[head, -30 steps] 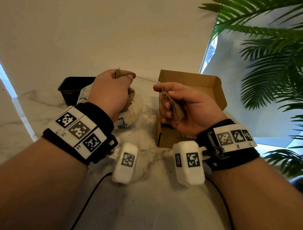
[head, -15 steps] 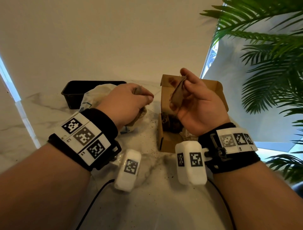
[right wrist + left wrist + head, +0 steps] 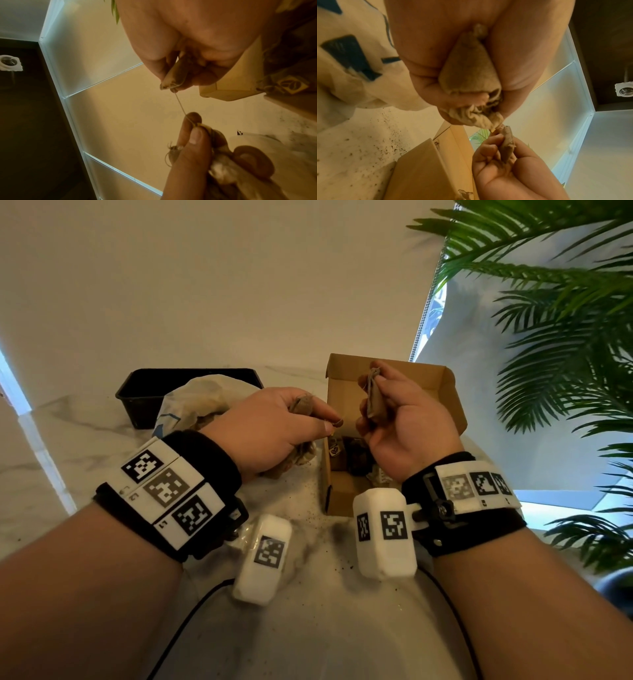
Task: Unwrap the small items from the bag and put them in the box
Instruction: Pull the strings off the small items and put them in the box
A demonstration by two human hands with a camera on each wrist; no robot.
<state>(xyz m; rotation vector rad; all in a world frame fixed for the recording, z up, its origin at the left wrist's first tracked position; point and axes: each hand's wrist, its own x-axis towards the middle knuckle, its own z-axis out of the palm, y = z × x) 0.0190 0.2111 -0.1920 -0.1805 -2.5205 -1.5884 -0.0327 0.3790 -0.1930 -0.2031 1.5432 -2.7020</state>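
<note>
My right hand [image 3: 394, 412] pinches a small brown sachet [image 3: 375, 398] upright over the open cardboard box [image 3: 418, 374]. Several dark items lie in the box's bottom. My left hand [image 3: 281, 426] is at the box's left edge, fingers curled round a bunched beige wrapper [image 3: 469, 71], with thumb and forefinger pinched together. In the right wrist view a thin string [image 3: 180, 104] runs taut from the sachet [image 3: 175, 71] down to the left hand's pinch [image 3: 193, 125]. The white bag [image 3: 191, 402] lies behind my left hand, partly hidden by it.
A black tray [image 3: 144, 392] stands at the back left behind the bag. Dark crumbs are scattered on the marble tabletop [image 3: 308, 611] in front of the box. Palm fronds [image 3: 565, 337] hang at the right. Cables trail off the near edge.
My right hand has lifted the sachet from the box's front to above its opening. My left hand has come down and right to the box's edge, so the string between them is shorter.
</note>
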